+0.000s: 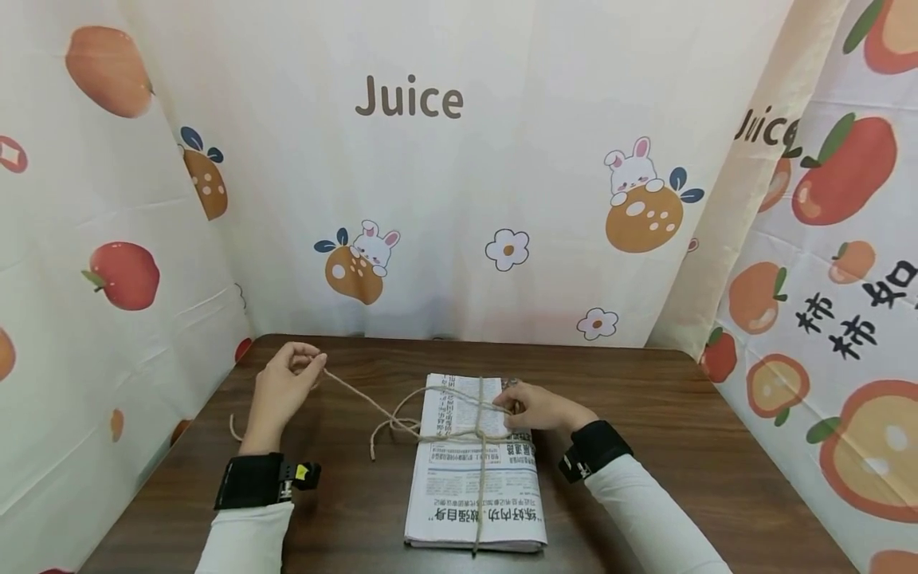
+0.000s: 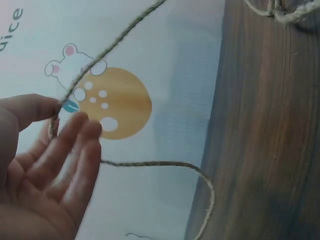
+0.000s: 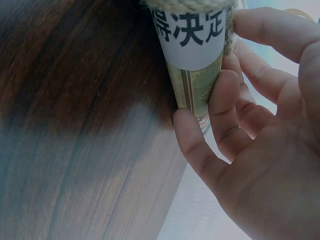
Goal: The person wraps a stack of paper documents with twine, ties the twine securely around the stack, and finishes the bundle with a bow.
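Observation:
A folded stack of newspapers [image 1: 448,494] lies on the table, with beige twine [image 1: 358,392] crossing over it lengthwise and crosswise. To the left, my left hand [image 1: 280,395] is raised off the stack and pinches the twine between thumb and fingers; a line runs from it to the crossing. A loose tail hangs from that hand in the left wrist view. My right hand [image 1: 541,408] is at the stack's upper right edge, its fingertips on the twine there. In the right wrist view its other fingers touch the folded newspaper edge [image 3: 195,62].
The dark wooden table [image 1: 344,510] extends on both sides of the stack. A printed cloth curtain [image 1: 445,175] with fruit and rabbits closes off the back, and similar cloth hangs left and right. A twine loop lies just left of the stack.

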A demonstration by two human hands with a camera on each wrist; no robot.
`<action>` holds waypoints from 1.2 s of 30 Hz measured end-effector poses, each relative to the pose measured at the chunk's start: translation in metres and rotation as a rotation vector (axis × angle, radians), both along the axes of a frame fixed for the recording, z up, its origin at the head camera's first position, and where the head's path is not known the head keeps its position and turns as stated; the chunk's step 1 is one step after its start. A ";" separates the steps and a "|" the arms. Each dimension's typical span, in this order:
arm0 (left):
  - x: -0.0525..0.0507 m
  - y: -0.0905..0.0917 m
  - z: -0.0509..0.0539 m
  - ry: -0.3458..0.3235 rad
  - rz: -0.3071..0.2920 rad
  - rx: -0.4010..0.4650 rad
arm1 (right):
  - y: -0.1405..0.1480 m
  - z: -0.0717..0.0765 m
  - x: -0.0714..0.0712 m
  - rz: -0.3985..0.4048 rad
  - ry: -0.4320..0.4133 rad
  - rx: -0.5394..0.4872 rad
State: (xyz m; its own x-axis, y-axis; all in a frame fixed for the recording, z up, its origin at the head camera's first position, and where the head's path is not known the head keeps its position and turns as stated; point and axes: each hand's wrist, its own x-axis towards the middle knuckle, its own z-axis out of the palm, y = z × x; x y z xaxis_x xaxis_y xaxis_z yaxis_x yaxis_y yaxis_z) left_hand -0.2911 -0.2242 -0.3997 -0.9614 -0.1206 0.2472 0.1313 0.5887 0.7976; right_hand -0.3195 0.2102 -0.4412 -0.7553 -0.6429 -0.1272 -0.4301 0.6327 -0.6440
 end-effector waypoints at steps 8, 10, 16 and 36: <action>-0.008 0.017 0.016 -0.014 -0.245 -0.015 | 0.000 -0.001 -0.002 -0.019 -0.002 -0.004; -0.009 0.022 0.021 -0.004 -0.278 -0.015 | -0.001 0.001 -0.003 -0.037 -0.016 -0.016; -0.014 0.036 0.034 0.019 -0.313 0.059 | -0.005 0.010 -0.004 -0.118 -0.060 -0.035; -0.018 0.082 0.040 0.095 -0.366 0.109 | -0.050 0.017 -0.019 -0.039 0.214 -0.082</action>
State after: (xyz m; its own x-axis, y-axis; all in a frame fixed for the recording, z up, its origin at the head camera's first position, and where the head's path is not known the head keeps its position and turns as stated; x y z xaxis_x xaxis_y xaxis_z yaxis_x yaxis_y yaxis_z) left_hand -0.3095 -0.1423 -0.3601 -0.9191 0.1955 0.3422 0.3933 0.4013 0.8272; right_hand -0.3384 0.1605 -0.4243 -0.7838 -0.6144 0.0902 -0.5388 0.6006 -0.5907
